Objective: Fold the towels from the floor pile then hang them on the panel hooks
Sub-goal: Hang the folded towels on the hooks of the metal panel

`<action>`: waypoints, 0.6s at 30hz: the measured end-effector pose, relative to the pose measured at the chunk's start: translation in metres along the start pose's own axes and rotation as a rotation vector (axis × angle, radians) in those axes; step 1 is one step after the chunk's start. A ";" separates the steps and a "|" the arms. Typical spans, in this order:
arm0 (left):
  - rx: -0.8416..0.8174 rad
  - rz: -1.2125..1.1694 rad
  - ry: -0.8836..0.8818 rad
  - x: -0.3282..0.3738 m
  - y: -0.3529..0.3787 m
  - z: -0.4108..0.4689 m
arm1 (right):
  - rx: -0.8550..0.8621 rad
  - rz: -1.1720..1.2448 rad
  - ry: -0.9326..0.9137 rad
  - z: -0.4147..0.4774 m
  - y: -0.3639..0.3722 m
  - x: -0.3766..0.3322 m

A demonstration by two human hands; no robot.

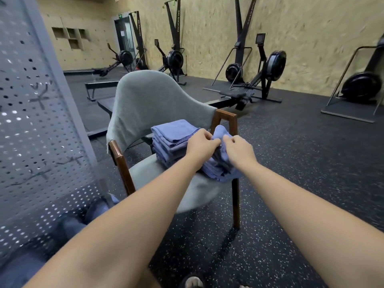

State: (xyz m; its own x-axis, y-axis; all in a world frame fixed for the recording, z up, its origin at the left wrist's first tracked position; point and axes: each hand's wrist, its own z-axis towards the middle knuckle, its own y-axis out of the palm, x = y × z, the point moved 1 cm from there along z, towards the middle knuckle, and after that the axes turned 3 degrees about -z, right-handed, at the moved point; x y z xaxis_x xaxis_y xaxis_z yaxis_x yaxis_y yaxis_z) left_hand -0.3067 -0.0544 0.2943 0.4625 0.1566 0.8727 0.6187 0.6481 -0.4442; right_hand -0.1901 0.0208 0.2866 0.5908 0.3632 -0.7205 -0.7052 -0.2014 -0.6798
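Your left hand [202, 146] and right hand [239, 150] both pinch a bunched, soft blue terry towel [222, 131] atop the squared stack of folded towels [172, 142] on the grey fabric, wood-armed chair [149, 100], beside the perforated metal panel [31, 125]; the machines' lettering is too blurred to read.

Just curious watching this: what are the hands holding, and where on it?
The left hand and right hand pinch a bunched blue towel at its top edge.
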 end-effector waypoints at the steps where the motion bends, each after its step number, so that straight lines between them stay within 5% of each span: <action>1: -0.013 -0.002 0.050 0.004 -0.004 -0.008 | 0.007 0.073 0.027 -0.001 -0.005 -0.001; 6: -0.124 -0.002 0.221 0.011 -0.026 -0.050 | -0.177 0.473 0.178 -0.012 -0.021 -0.008; 12: -0.272 -0.187 0.158 -0.004 -0.079 -0.104 | -0.479 0.391 -0.019 -0.052 -0.009 -0.037; 18: 0.115 -0.175 0.066 -0.062 -0.171 -0.148 | -0.619 0.017 -0.458 -0.131 0.011 -0.096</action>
State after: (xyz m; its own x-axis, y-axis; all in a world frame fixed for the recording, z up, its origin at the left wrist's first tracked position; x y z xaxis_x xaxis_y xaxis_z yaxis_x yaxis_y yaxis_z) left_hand -0.3468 -0.2855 0.2861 0.3974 -0.0119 0.9176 0.6179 0.7428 -0.2580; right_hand -0.2035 -0.1360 0.3302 0.2656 0.6687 -0.6945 -0.2847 -0.6338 -0.7192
